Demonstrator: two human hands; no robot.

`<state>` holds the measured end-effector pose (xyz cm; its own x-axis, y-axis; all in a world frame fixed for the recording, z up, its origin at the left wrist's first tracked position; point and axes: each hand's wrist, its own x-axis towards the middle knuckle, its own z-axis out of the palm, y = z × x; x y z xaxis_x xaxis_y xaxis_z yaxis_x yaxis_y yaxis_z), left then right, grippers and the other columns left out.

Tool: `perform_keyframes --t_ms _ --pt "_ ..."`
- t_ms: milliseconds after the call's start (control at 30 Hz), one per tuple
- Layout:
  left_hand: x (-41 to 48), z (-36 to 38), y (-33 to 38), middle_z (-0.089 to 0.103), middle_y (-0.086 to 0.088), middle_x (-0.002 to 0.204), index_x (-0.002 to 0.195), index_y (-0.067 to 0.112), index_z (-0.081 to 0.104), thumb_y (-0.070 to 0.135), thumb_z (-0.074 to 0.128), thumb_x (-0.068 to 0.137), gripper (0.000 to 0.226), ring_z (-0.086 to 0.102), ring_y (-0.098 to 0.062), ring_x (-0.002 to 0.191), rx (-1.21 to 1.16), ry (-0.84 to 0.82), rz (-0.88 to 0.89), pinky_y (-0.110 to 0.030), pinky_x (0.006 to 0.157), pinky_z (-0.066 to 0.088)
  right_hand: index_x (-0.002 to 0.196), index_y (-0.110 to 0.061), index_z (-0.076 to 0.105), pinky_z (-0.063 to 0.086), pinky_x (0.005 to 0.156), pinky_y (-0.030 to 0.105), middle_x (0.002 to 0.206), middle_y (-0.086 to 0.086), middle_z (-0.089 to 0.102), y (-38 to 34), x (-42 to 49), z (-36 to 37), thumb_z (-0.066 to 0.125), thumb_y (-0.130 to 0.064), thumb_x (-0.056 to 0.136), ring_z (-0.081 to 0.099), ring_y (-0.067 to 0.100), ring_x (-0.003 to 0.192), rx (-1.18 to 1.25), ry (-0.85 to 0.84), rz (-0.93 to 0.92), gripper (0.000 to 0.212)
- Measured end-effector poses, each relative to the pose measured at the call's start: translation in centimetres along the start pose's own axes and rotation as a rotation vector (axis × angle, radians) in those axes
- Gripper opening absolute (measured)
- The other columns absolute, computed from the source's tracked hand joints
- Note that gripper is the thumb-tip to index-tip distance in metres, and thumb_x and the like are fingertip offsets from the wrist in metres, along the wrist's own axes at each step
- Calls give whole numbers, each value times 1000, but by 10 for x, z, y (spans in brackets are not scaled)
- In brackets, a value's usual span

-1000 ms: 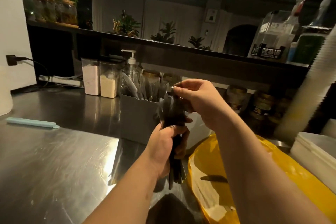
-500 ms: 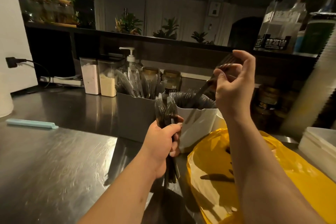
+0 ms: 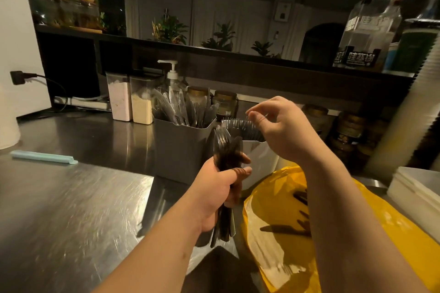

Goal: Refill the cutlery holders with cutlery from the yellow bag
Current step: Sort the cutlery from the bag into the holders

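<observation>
Your left grip (image 3: pixel 221 192) clenches the cutlery bundle (image 3: pixel 226 147) mid-frame, what your right grip (image 3: pixel 278 131) holds I cannot tell; loosen the left and pieces could slide onto the bench (image 3: pixel 71 197).

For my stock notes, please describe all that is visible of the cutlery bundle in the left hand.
The cutlery bundle is a stack of dark, translucent plastic pieces, held nearly upright. Rounded heads stand above the fist; thin handles hang below it. The left hand grips its middle. It is over the steel counter, in front of the grey holder, left of the yellow bag.
</observation>
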<state>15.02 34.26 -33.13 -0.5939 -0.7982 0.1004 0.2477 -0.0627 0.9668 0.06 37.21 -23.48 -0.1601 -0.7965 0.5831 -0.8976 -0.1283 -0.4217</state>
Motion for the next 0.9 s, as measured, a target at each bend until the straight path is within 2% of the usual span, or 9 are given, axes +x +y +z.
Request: perform_keyframes --t_ms 100,200,267,367,433,533,633,767,900 --pt "-3 -1 3 44 1 55 102 12 64 3 57 98 13 38 -9 45 -33 -45 -5 -26 49 30 116 -28 70 51 70 19 100 -13 65 -9 -6 -11 67 -22 95 61 5 88 115 -160 -53 22" --pt "-4 -1 5 42 -1 56 101 11 62 3 55 98 11 37 -10 45 -17 -90 -48 -25 46 32 136 -47 53 56 74 20 115 -17 56 -10 -9 -14 77 -12 85 59 7 95 68 -428 -78 66" --pt "-5 0 5 47 0 55 100 12 61 4 56 99 9 41 -9 44 30 -102 -77 -24 47 35 137 -56 48 54 74 16 120 -19 48 -8 -8 -7 80 -14 82 55 5 102 -3 -484 -121 76" --pt "-5 1 5 51 5 53 97 14 60 6 54 101 11 45 -6 44 88 -128 -102 -25 49 36 119 -44 69 54 73 15 115 -19 55 -4 -7 4 84 -17 79 57 4 103 56 -407 -159 51" --pt "-5 -1 6 52 5 55 97 15 59 7 54 101 10 44 -7 45 103 -133 -96 -24 49 34 109 -32 75 57 77 20 112 -14 61 1 -5 4 84 -11 77 61 7 103 207 -368 -129 40" --pt "-5 -5 9 50 2 62 98 14 58 13 62 96 5 37 -10 49 -14 -199 -95 -22 48 31 101 -18 75 59 91 40 122 -4 62 10 -6 -1 82 -1 77 61 17 115 469 -393 -52 30" --pt "-5 -6 8 46 1 66 99 15 57 38 70 87 29 36 -11 50 -126 -252 -118 -21 46 31 103 -11 71 56 97 46 123 6 66 18 -6 -6 78 1 79 65 22 115 608 -354 -30 28" --pt "-5 -3 8 45 0 68 101 12 61 65 45 91 57 36 -12 52 -164 -233 -172 -21 49 31 105 -7 69 54 100 48 112 13 71 25 -5 -12 79 -6 77 68 27 109 655 -296 19 30" --pt "-1 -3 5 50 -3 70 110 9 61 54 38 103 52 41 -11 50 -157 -176 -183 -22 46 34 102 -7 69 58 92 46 100 17 72 31 -6 -18 69 4 86 71 32 100 736 -228 74 19"
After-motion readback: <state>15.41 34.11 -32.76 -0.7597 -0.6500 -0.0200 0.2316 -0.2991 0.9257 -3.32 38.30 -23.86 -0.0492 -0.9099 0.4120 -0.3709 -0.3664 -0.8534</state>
